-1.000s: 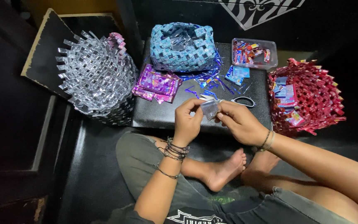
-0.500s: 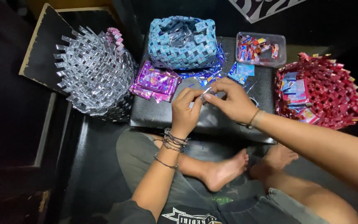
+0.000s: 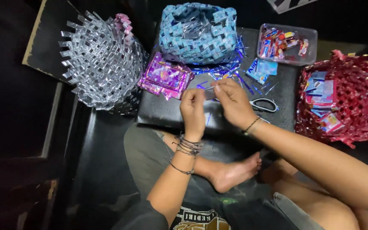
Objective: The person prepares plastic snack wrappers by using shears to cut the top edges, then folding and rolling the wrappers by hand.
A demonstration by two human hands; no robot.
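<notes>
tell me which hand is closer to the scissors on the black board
Right. The right hand sits just beside the scissors, its wrist almost touching them. The left hand is farther off, on the other side of the right hand.

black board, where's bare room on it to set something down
The black board has one bare patch: its near-left corner, bordered by the purple wrapper stack above, the silver woven basket at left and the left hand. A narrower strip lies below the scissors. Crowded: the far edge by the blue basket, with blue scraps, and the clear tub.
</notes>
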